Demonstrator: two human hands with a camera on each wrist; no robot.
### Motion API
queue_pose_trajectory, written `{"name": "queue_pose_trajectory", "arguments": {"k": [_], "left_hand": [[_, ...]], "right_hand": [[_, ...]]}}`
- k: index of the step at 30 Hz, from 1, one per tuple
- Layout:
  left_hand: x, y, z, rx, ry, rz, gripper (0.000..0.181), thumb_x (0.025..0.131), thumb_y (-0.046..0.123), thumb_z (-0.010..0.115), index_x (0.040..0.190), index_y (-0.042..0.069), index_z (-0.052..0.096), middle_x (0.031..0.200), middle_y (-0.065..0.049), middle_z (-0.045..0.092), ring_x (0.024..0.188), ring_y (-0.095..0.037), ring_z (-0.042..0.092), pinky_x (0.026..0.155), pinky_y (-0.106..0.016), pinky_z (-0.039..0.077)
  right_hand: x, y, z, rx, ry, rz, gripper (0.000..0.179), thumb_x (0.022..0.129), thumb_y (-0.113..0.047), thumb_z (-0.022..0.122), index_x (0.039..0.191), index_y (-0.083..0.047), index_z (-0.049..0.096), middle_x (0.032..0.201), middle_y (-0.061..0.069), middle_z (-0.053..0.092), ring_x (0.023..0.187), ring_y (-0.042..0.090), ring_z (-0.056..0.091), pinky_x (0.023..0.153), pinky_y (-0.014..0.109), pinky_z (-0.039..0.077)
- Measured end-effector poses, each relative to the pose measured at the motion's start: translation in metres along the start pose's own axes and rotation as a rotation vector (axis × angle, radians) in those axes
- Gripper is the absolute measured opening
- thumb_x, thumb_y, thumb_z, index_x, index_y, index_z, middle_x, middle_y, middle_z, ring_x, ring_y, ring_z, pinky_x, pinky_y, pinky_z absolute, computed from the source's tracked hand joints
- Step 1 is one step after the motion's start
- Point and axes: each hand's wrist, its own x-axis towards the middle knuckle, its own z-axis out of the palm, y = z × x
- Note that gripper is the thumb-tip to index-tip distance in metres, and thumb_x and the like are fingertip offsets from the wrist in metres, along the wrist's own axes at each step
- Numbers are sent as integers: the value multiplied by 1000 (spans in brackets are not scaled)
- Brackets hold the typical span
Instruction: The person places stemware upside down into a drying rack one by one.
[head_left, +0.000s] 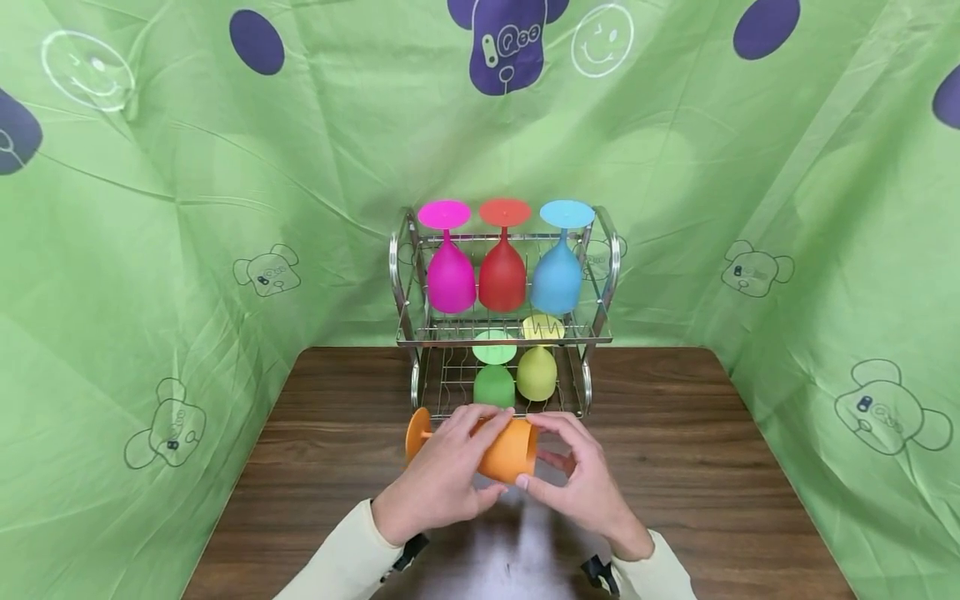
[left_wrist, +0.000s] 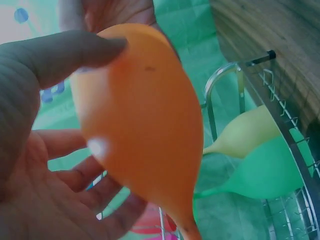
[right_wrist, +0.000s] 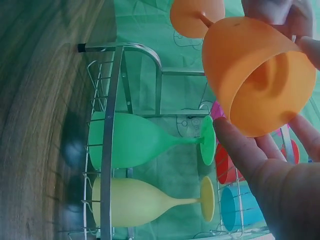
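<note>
An orange plastic goblet point(head_left: 512, 452) lies on its side in the air above the table, its foot to the left and its mouth to the right. My left hand point(head_left: 448, 473) holds the bowl from the foot side, thumb and fingers spread around it. At the mouth, my right hand point(head_left: 587, 482) holds the rim between thumb and fingers. The right wrist view looks into the hollow goblet point(right_wrist: 225, 65). In the left wrist view the thumb lies across the bowl point(left_wrist: 150, 115). Just beyond the hands, a green goblet point(head_left: 493, 385) and a yellow goblet point(head_left: 537, 373) stand upside down.
A two-tier metal rack point(head_left: 394, 267) stands at the table's back. Its upper tier carries upside-down pink point(head_left: 451, 279), red point(head_left: 502, 279) and blue point(head_left: 557, 279) goblets; green and yellow are below. Green printed cloth point(head_left: 345, 167) surrounds the wooden table point(head_left: 675, 467).
</note>
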Motion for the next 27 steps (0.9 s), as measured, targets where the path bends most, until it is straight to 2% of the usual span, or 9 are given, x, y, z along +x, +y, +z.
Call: {"name": "queue_pose_trajectory", "arguments": {"k": [2, 5, 8, 10, 12, 15, 18, 22, 27], "left_hand": [[-4, 1, 2, -125, 59, -65, 94, 77, 34, 95, 157, 15, 50, 150, 0, 53, 136, -17, 54, 109, -39, 56], [-14, 4, 6, -307, 208, -170, 84, 81, 34, 93, 154, 18, 55, 148, 5, 55, 132, -16, 59, 106, -38, 57], [-24, 7, 13, -512, 364, -243, 66, 86, 28, 89, 145, 16, 63, 141, 1, 63, 125, -19, 66, 106, -38, 58], [-30, 9, 18, -713, 417, -309, 52, 90, 18, 85, 139, 11, 67, 135, -6, 67, 122, -22, 69, 107, -36, 58], [-34, 10, 24, -931, 442, -388, 43, 92, 7, 80, 134, 4, 68, 130, -15, 69, 119, -22, 71, 104, -33, 60], [-38, 13, 32, -1201, 450, -550, 39, 95, 0, 73, 133, -6, 63, 129, -21, 68, 116, -18, 72, 99, -28, 61], [-38, 14, 41, -1369, 453, -653, 46, 97, 2, 72, 138, -11, 54, 131, -17, 65, 113, -15, 71, 99, -29, 61], [-34, 14, 50, -1524, 465, -692, 59, 97, 2, 72, 146, -7, 41, 138, -14, 58, 118, -17, 67, 104, -37, 60], [-28, 12, 54, -1599, 466, -639, 74, 94, -1, 72, 156, -1, 31, 153, -20, 47, 131, -22, 62, 108, -44, 57]], "right_hand": [[0, 0, -1, 10, 26, 12, 71, 81, 1, 88, 146, -8, 58, 141, 13, 55, 126, 18, 59, 99, 41, 62], [0, 1, -1, 37, 72, 17, 73, 80, 6, 87, 145, -4, 58, 141, 16, 54, 126, 21, 60, 99, 40, 62], [1, 2, 1, 64, 118, 13, 73, 78, 11, 86, 144, 0, 57, 141, 19, 53, 125, 24, 61, 100, 39, 61], [1, 3, 3, 87, 150, 17, 73, 77, 13, 85, 143, 3, 56, 141, 19, 52, 125, 23, 62, 100, 38, 61], [1, 3, 7, 129, 185, 34, 72, 77, 15, 83, 143, 6, 55, 141, 17, 53, 125, 21, 62, 100, 38, 61], [-1, 3, 15, 229, 255, 76, 72, 77, 20, 79, 143, 11, 51, 139, 12, 56, 124, 17, 62, 98, 37, 62], [-3, 3, 25, 336, 322, 119, 73, 78, 22, 76, 145, 11, 49, 136, 9, 59, 123, 18, 62, 95, 37, 64], [-6, 3, 37, 418, 392, 154, 71, 81, 22, 72, 146, 10, 48, 135, 11, 59, 121, 21, 64, 96, 33, 63], [-10, 2, 44, 541, 419, 189, 69, 87, 18, 67, 150, 9, 42, 135, 11, 58, 118, 18, 65, 92, 27, 63]]}}
